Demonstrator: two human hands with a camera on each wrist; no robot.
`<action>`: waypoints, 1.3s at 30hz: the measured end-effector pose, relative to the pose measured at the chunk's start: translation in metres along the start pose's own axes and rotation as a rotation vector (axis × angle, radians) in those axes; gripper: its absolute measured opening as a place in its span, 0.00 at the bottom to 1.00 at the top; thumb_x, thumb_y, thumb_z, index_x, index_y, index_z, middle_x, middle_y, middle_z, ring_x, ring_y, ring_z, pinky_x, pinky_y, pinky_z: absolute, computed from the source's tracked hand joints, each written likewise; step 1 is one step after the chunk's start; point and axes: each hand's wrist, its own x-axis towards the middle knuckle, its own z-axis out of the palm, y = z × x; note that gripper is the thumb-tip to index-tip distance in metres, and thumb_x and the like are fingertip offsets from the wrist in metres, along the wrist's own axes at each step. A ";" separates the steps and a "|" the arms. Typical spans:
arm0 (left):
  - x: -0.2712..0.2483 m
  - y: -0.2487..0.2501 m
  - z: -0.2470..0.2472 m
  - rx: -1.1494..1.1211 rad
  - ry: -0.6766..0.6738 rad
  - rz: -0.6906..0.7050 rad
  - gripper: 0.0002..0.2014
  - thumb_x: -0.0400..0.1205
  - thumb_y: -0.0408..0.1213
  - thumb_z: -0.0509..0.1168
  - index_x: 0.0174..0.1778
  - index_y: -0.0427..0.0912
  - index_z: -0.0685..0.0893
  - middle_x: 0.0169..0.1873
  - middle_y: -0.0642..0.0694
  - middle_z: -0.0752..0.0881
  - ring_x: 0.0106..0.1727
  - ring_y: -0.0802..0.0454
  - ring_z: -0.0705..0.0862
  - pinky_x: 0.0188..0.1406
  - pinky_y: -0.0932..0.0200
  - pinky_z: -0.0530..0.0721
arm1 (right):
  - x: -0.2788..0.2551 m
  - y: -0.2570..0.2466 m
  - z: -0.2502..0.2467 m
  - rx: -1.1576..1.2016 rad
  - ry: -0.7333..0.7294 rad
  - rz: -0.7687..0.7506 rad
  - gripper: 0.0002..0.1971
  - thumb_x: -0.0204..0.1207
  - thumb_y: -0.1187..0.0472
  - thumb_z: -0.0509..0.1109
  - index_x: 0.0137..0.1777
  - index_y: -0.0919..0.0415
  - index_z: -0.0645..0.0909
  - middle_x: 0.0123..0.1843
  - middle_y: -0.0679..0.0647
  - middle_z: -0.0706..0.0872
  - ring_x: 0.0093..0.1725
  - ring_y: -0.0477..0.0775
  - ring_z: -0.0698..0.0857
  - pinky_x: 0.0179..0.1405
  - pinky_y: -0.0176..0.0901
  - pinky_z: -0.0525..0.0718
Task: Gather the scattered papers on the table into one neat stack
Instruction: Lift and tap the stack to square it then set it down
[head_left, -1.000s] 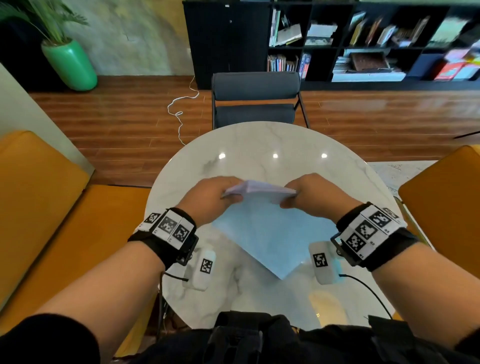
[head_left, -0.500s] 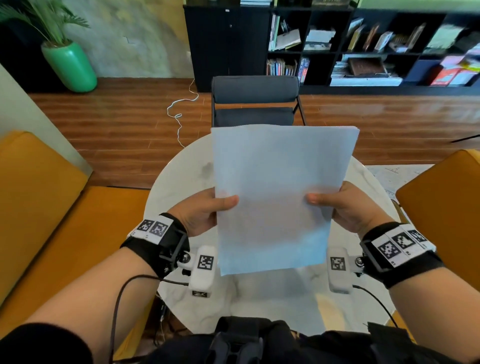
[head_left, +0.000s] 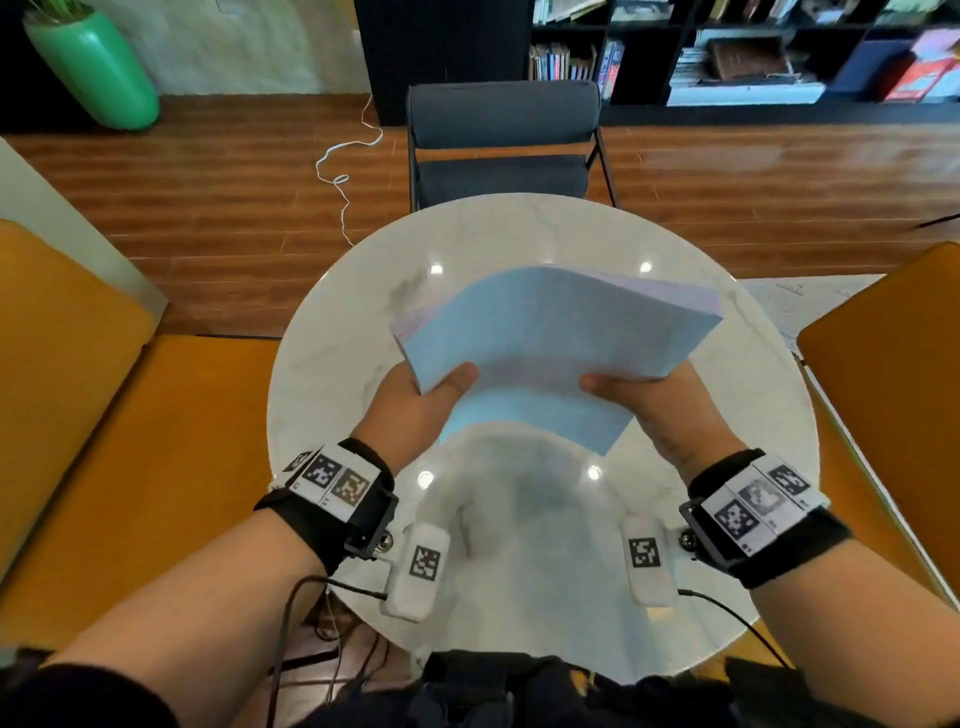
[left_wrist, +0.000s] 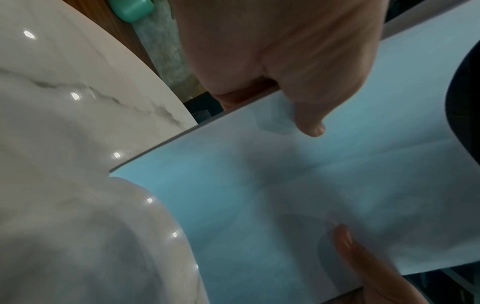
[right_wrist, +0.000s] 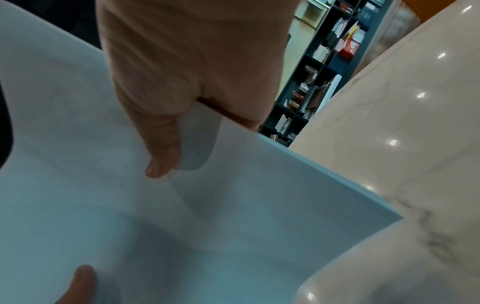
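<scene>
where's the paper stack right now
In the head view the paper stack is held above the middle of the round marble table, tilted, gripped at its near edge by the left hand and the right hand.

The left hand (left_wrist: 285, 61) fills the top of the view, its thumb (left_wrist: 309, 123) pressed down on the upper face of a pale blue stack of papers (left_wrist: 259, 195), just in from the stack's long edge; the fingers go under that edge and are mostly hidden. The stack hangs above the white marble table (left_wrist: 64, 102), with one corner out over the tabletop and a soft shadow on the stone beneath it. At the bottom, the tip of the right hand (left_wrist: 363, 267) touches the opposite side of the stack. A green vase (left_wrist: 132, 10) shows beyond the table's curved edge, at the top.
</scene>
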 end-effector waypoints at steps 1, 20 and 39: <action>0.001 -0.007 0.000 0.008 -0.005 -0.006 0.10 0.82 0.38 0.67 0.44 0.62 0.81 0.45 0.63 0.86 0.45 0.70 0.85 0.49 0.72 0.82 | 0.001 0.006 -0.001 -0.007 0.000 0.012 0.21 0.64 0.76 0.79 0.38 0.43 0.91 0.41 0.46 0.93 0.46 0.49 0.91 0.53 0.56 0.88; 0.020 -0.093 0.013 0.136 0.055 -0.283 0.09 0.79 0.36 0.70 0.54 0.48 0.84 0.53 0.46 0.88 0.55 0.48 0.85 0.51 0.60 0.80 | 0.009 0.092 -0.014 -0.193 0.105 0.255 0.16 0.62 0.73 0.81 0.48 0.57 0.88 0.48 0.54 0.92 0.50 0.54 0.90 0.57 0.49 0.85; 0.076 -0.110 0.032 0.507 0.015 -0.436 0.41 0.83 0.42 0.64 0.85 0.48 0.45 0.85 0.47 0.58 0.84 0.45 0.62 0.79 0.57 0.60 | 0.056 0.120 -0.013 -0.552 0.175 0.443 0.36 0.76 0.60 0.71 0.82 0.48 0.62 0.64 0.59 0.79 0.68 0.58 0.78 0.64 0.44 0.75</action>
